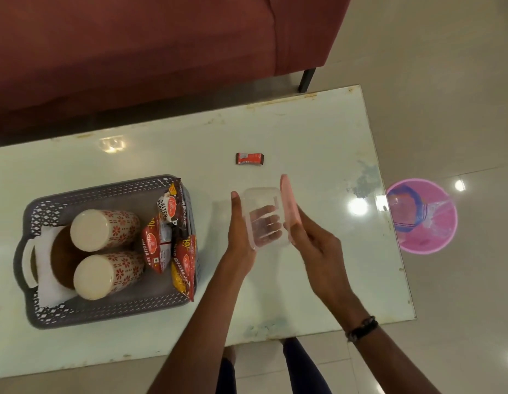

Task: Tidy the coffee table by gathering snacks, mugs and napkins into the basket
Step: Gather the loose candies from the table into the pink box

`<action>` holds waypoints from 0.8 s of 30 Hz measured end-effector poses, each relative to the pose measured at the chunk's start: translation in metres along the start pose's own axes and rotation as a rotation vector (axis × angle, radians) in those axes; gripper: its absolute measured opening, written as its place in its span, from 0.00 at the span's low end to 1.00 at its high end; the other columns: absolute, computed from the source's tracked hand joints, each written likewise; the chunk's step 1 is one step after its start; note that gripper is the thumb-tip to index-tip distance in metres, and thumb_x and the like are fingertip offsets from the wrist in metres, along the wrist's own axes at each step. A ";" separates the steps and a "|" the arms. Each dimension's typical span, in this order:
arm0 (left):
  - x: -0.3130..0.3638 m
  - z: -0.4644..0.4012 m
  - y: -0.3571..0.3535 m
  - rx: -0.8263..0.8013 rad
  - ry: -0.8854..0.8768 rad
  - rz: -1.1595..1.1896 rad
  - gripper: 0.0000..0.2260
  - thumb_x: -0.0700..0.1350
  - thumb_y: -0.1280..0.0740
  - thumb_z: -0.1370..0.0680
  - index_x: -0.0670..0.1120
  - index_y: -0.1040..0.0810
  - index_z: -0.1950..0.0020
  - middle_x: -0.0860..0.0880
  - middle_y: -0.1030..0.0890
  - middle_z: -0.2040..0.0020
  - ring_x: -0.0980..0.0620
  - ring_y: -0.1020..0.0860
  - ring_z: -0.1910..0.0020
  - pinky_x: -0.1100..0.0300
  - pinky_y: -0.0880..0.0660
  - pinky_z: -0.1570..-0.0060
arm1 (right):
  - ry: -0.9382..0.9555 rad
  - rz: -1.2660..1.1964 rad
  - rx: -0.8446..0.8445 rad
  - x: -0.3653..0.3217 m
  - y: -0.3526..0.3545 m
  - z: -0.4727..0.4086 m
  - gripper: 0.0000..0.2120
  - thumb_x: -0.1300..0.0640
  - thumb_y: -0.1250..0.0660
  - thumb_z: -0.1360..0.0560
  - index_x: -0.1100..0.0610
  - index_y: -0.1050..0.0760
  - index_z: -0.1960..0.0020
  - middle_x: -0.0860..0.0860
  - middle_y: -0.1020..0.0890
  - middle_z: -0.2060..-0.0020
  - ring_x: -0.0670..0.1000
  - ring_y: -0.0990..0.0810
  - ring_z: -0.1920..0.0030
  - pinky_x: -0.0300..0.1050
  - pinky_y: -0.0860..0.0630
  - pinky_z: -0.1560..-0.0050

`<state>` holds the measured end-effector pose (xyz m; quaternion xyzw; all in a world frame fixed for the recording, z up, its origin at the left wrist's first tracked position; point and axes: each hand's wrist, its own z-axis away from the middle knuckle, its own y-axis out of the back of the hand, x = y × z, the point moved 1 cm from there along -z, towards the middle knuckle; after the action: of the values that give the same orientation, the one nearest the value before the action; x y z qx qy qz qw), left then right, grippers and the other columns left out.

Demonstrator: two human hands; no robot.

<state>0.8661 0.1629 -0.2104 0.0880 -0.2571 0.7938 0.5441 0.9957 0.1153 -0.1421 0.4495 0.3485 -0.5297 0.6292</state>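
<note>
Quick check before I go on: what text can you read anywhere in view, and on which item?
"SALTED PEA...", cut off: top snack packet in the basket.
"BHUJIA SEV": middle packet.
"BHUJIA", rest hidden: bottom packet.
Small wrapper on the table: print too blurred.

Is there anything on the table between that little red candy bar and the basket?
Nothing visible. The candy bar lies alone on bare table, with open tabletop between it and the gray basket. Both hands are busy off to the side with the clear container and its pink lid.
</note>
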 end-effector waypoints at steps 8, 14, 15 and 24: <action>-0.003 0.009 -0.010 -0.130 -0.121 -0.100 0.25 0.65 0.38 0.28 0.49 0.27 0.40 0.49 0.16 0.51 0.47 0.18 0.50 0.48 0.18 0.56 | -0.225 0.044 -0.062 0.018 0.004 -0.012 0.26 0.39 0.37 0.28 0.37 0.35 0.31 0.41 0.26 0.38 0.42 0.26 0.39 0.24 0.32 0.54; -0.010 0.005 0.000 -0.034 -0.086 0.055 0.23 0.53 0.31 0.29 0.48 0.28 0.36 0.42 0.22 0.38 0.42 0.22 0.40 0.44 0.25 0.45 | -0.403 -0.509 0.036 0.036 0.008 -0.014 0.21 0.46 0.43 0.21 0.50 0.33 0.30 0.51 0.24 0.35 0.49 0.23 0.38 0.43 0.26 0.40; -0.009 0.003 0.002 0.008 -0.088 0.061 0.18 0.50 0.33 0.26 0.47 0.28 0.38 0.41 0.23 0.37 0.42 0.23 0.39 0.44 0.26 0.43 | -0.451 -0.642 0.109 0.039 0.013 -0.018 0.18 0.50 0.44 0.20 0.54 0.33 0.32 0.55 0.24 0.36 0.53 0.23 0.38 0.46 0.25 0.40; -0.010 -0.009 0.010 0.331 -0.175 -0.213 0.18 0.48 0.31 0.26 0.46 0.27 0.37 0.48 0.24 0.40 0.49 0.25 0.41 0.49 0.24 0.42 | -0.424 -0.535 0.326 0.071 0.045 -0.055 0.10 0.59 0.38 0.22 0.53 0.29 0.41 0.53 0.23 0.41 0.55 0.25 0.40 0.45 0.22 0.47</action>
<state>0.8621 0.1561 -0.2258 0.2714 -0.1591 0.7525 0.5786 1.0562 0.1433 -0.2173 0.3171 0.2269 -0.8051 0.4469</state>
